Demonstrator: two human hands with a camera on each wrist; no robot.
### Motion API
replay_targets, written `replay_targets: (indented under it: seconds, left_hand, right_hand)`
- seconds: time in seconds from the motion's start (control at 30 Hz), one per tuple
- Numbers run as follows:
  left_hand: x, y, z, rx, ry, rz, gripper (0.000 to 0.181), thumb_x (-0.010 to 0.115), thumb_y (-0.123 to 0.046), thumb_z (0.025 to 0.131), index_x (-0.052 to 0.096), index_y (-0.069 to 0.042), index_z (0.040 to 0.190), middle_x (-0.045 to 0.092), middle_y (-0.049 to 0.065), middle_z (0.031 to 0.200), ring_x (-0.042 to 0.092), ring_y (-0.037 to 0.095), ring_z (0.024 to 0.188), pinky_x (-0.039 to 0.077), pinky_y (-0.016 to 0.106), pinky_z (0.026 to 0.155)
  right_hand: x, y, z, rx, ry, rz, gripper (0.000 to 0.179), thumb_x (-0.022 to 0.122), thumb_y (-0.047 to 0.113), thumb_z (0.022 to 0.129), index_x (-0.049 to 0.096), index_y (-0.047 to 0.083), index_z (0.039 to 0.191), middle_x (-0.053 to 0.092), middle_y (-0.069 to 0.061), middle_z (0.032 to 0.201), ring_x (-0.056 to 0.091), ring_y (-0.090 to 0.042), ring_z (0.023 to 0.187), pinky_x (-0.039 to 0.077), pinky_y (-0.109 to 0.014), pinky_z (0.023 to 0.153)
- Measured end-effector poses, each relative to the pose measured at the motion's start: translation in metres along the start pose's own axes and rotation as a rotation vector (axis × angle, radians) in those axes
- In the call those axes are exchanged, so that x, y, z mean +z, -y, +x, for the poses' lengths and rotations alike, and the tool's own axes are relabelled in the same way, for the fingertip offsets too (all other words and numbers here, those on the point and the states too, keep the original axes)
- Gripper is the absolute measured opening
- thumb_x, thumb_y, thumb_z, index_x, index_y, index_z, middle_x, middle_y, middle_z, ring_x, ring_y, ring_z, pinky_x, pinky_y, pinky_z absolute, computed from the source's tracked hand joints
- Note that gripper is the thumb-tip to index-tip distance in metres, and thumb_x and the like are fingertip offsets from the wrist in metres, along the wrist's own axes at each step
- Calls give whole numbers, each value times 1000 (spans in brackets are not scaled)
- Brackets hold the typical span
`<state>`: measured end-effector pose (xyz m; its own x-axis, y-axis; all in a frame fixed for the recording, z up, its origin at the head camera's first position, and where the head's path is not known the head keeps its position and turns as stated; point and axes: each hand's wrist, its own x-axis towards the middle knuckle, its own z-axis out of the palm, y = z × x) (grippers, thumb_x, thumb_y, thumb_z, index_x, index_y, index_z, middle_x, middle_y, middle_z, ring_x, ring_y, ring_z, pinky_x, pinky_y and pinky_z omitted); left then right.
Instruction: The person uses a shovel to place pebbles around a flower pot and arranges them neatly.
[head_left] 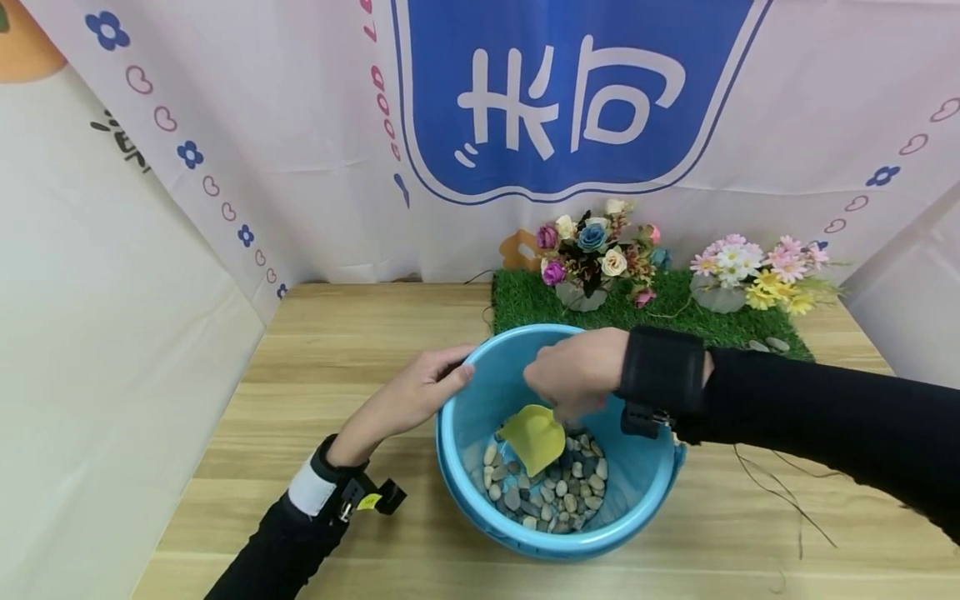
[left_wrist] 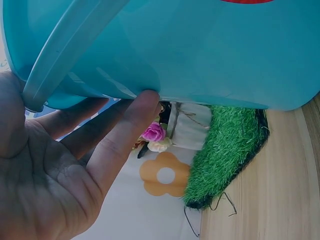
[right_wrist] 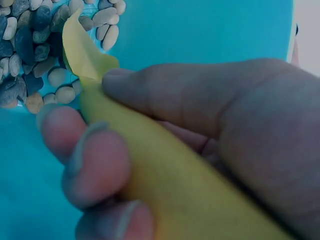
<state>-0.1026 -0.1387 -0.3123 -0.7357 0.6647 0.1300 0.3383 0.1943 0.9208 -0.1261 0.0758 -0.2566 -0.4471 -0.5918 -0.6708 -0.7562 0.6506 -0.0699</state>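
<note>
A light blue bucket (head_left: 491, 540) stands on the table with several grey, tan and dark pebbles (head_left: 564, 502) on its bottom. Inside it, my right hand (head_left: 576, 371) grips a yellow toy shovel (head_left: 534, 439) by its thick handle (right_wrist: 175, 165). The shovel's blade points down and sits just over or against the pebbles. My left hand (head_left: 420, 392) rests at the bucket's left side, its thumb by the rim. In the left wrist view, the left fingers (left_wrist: 122, 137) lie fairly straight against the outer wall, near the bucket's handle strap (left_wrist: 70, 45).
Behind the bucket lies a green artificial grass mat (head_left: 517, 296). On it stand a pot of mixed roses (head_left: 592, 258) and a pot of pink, white and yellow flowers (head_left: 757, 271). Thin dark strands (head_left: 780, 492) lie on the wooden table (head_left: 337, 333) at the right.
</note>
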Motion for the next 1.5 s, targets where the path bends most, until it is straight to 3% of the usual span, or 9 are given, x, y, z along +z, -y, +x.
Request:
replay_targets:
  seconds: [0.17,0.4,0.57,0.87,0.97,1.17,1.5]
  left_hand:
    - [1,0,1,-1,4,2,36,36,-7,99,42,5,133,58,25,111,65,31,80,57,40,65]
    - [1,0,1,-6,3,-5,36,36,-8,99,43,4,132,59,25,108,65,28,79,57,40,65]
    - [0,1,0,-15,-1,-7,36,37,-8,99,42,4,133,60,26,106,65,30,78,57,41,64]
    - [0,0,0,-8,-7,7,36,37,-8,99,43,4,133,59,25,107,65,31,79,57,37,64]
    - [0,0,0,-8,-9,8,37,37,-8,99,42,4,133,59,25,108,65,31,79,57,39,64]
    - [1,0,0,-13,-2,13,37,37,-8,99,42,4,133,60,24,104,65,30,78,57,39,65]
    - [-1,-1,-1,-6,-6,35,36,37,-7,99,43,5,132,61,24,101,65,29,77,57,40,64]
  right_hand:
    - [3,0,8,19,75,16,37,55,16,90,49,15,54,39,3,42,37,-11,38,28,-23,40]
    - [37,-46,62,-16,158,102,42,59,35,88,53,19,50,57,0,50,49,-16,40,35,-26,36]
    - [33,-45,56,-87,154,117,45,56,35,90,55,16,49,57,1,50,49,-16,42,34,-27,39]
    - [40,-56,74,-101,205,113,44,58,40,89,58,19,51,59,2,52,53,-15,44,36,-23,38]
    - [32,-48,65,-123,201,135,44,57,37,90,58,17,51,59,1,52,53,-16,44,37,-24,40]
    - [19,-33,51,-241,163,168,43,52,29,94,67,14,57,60,1,54,57,-15,48,44,-25,45]
    - [28,-51,70,-301,196,192,42,52,34,94,65,21,57,60,6,55,57,-12,49,48,-24,46]
